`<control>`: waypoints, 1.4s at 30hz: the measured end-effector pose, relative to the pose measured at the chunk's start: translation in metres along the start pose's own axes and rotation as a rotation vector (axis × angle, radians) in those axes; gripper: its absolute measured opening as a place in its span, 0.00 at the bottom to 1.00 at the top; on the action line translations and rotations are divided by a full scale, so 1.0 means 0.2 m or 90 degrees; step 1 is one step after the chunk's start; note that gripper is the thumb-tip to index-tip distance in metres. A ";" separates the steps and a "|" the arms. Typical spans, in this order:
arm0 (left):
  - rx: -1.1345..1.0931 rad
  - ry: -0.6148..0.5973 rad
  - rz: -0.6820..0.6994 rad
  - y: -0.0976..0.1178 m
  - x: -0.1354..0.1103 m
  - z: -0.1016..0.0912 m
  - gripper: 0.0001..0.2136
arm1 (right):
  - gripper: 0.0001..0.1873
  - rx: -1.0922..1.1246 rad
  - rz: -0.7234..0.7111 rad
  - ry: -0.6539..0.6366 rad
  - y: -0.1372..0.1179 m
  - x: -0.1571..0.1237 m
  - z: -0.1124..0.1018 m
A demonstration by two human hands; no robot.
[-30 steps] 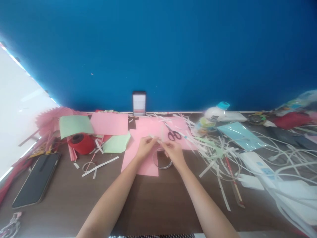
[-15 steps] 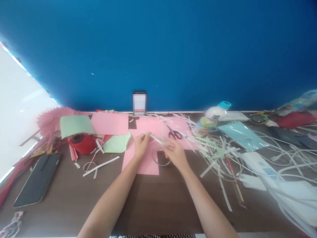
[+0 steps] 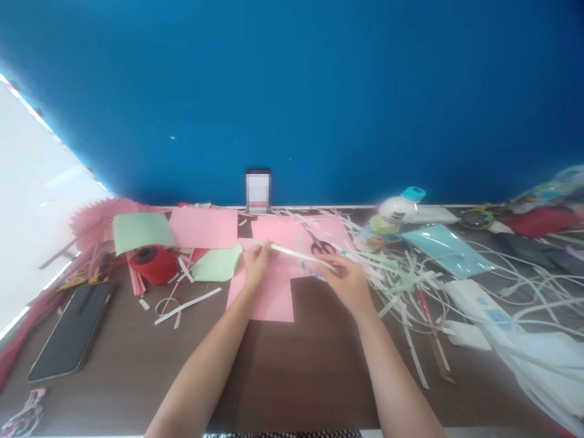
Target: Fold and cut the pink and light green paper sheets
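Observation:
A narrow white paper strip [image 3: 298, 253] stretches between my two hands above the pink paper sheets [image 3: 274, 298]. My left hand [image 3: 256, 263] pinches its left end. Farther along, toward the right end, my right hand [image 3: 347, 281] has its fingers closed on the same strip. Dark-handled scissors [image 3: 322, 247] lie just behind the strip, partly covered by it and by my right hand. To the left are a pale green sheet [image 3: 214, 264] and a loose white strip [image 3: 188, 306] on the table.
A red thread spool [image 3: 155, 265] and a dark phone [image 3: 73, 331] are on the left. Tangled paper strips [image 3: 401, 280], a white bottle with a blue cap [image 3: 399, 207] and white cables [image 3: 524, 310] crowd the right. Another phone [image 3: 258, 191] leans against the blue wall [image 3: 292, 91].
My right hand has moved right and the white strip now spans a wider gap. A round loop below my hands no longer shows. My left hand has barely shifted.

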State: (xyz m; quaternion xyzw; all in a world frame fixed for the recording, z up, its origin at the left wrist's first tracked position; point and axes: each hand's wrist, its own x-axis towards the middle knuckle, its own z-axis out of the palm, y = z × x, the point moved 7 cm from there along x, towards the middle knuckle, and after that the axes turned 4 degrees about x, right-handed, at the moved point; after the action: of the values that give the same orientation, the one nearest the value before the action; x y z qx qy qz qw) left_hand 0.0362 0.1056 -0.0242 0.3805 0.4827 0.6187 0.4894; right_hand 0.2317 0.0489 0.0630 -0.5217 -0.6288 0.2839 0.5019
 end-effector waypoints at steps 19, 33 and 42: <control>-0.295 -0.160 -0.200 -0.01 -0.01 0.13 0.21 | 0.09 -0.170 -0.177 0.011 0.00 0.00 0.02; -0.267 -0.315 -0.165 0.04 -0.08 0.21 0.22 | 0.09 -0.004 0.031 -0.022 0.10 0.00 0.07; -0.190 -0.331 -0.123 0.06 -0.10 0.22 0.26 | 0.10 0.027 0.082 -0.012 0.12 0.00 0.07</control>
State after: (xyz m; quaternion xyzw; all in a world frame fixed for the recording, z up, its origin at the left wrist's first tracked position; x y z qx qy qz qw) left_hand 0.0794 0.0944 -0.0027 0.4026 0.2788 0.5153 0.7033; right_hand 0.2275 0.0587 0.0363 -0.5475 -0.5923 0.3341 0.4876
